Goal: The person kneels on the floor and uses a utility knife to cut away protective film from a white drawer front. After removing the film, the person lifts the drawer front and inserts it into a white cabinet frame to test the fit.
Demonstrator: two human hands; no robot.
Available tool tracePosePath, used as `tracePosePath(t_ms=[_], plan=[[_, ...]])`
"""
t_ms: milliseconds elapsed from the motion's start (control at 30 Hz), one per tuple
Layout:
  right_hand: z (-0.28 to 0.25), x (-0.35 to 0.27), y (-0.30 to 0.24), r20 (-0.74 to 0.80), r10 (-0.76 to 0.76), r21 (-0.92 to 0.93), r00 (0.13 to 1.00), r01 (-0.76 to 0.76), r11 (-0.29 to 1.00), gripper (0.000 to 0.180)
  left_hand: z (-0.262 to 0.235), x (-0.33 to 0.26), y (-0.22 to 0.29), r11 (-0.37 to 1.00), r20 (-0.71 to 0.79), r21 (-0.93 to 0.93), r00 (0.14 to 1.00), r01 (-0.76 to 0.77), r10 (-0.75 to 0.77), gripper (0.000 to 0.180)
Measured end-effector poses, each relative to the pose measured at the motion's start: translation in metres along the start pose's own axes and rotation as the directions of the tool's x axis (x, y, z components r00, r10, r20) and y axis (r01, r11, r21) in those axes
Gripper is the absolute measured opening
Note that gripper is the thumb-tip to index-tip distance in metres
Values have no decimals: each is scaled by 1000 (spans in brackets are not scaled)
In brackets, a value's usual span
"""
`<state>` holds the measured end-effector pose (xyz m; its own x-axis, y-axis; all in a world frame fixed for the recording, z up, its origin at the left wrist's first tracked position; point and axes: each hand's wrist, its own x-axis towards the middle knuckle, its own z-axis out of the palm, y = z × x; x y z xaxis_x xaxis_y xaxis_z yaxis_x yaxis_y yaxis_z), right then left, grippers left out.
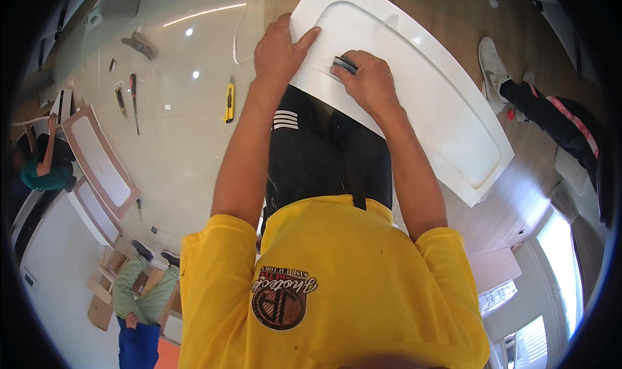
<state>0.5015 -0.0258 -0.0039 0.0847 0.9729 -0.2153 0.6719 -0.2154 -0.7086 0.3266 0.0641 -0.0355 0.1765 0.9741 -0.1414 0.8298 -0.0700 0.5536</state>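
A white panel point(414, 77) with a rounded recessed groove lies slantwise over my lap, its long sides running from top to lower right. Along its left edge, my left hand point(280, 53) grips it, with the thumb laid on the white face. My right hand point(374, 84) is closed around a small dark grey block point(345, 64), pressed against the panel's face near the edge closest to me. The block is partly hidden under my fingers, so its exact kind is unclear.
A yellow utility knife point(230, 101), a screwdriver point(134, 103) and a shoe-like dark object point(140, 46) lie on the glossy floor at left. People sit or stand at far left, lower left and right. Wood-framed panels point(97, 155) lean at left.
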Motion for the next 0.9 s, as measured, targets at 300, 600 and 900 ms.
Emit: tracePosePath(t_ms=[300, 600, 900], plan=[[4, -5, -1, -3, 12, -146, 1000, -12, 989, 30, -14, -1, 15, 976, 129, 57, 968, 210, -216, 74], [4, -2, 3, 0, -21, -253, 1000, 20, 967, 25, -15, -1, 14, 969, 152, 23, 957, 247, -248, 73], [12, 5, -7, -3, -32, -203, 999, 31, 979, 30, -16, 1, 15, 969, 142, 68, 959, 237, -244, 72]])
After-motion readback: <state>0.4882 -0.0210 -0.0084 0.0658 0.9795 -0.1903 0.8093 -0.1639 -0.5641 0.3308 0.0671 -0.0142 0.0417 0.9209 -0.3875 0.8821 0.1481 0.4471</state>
